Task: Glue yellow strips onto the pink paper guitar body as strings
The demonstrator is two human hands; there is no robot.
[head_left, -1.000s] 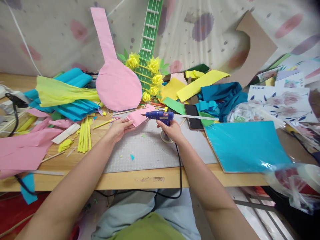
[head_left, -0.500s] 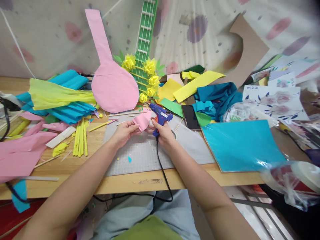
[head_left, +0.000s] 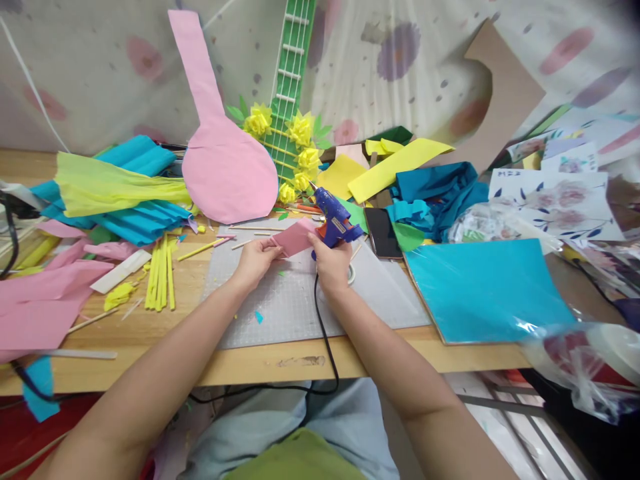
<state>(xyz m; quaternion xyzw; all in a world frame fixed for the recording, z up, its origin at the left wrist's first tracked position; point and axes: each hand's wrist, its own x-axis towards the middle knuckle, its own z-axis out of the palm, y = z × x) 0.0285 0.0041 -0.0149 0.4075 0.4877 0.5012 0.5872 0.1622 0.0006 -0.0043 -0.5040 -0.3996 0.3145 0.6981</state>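
Note:
My left hand (head_left: 257, 261) pinches the left end of a small pink paper piece (head_left: 295, 238) above the grey cutting mat (head_left: 280, 313). A blue glue gun (head_left: 334, 217) is in my right hand (head_left: 330, 263), its nozzle pointing up and away from me. The fingers of that hand also meet the right edge of the pink paper. From the glue gun a black cord (head_left: 323, 327) runs down over the table edge. Behind my hands stands a pink paper-covered guitar shape (head_left: 230, 170), beside a green instrument neck (head_left: 287, 87) with strings and yellow paper flowers (head_left: 303, 130).
Yellow paper strips (head_left: 160, 273), pink paper (head_left: 45, 307) and blue crepe paper (head_left: 145, 223) lie to the left. A phone (head_left: 383, 233) and a blue sheet in plastic (head_left: 485, 290) lie to the right. A brown cardboard cutout (head_left: 510, 87) leans at the back.
The pink paper has turned and now shows a flatter, darker face. My right hand has tilted the glue gun, so its body sits higher and further right.

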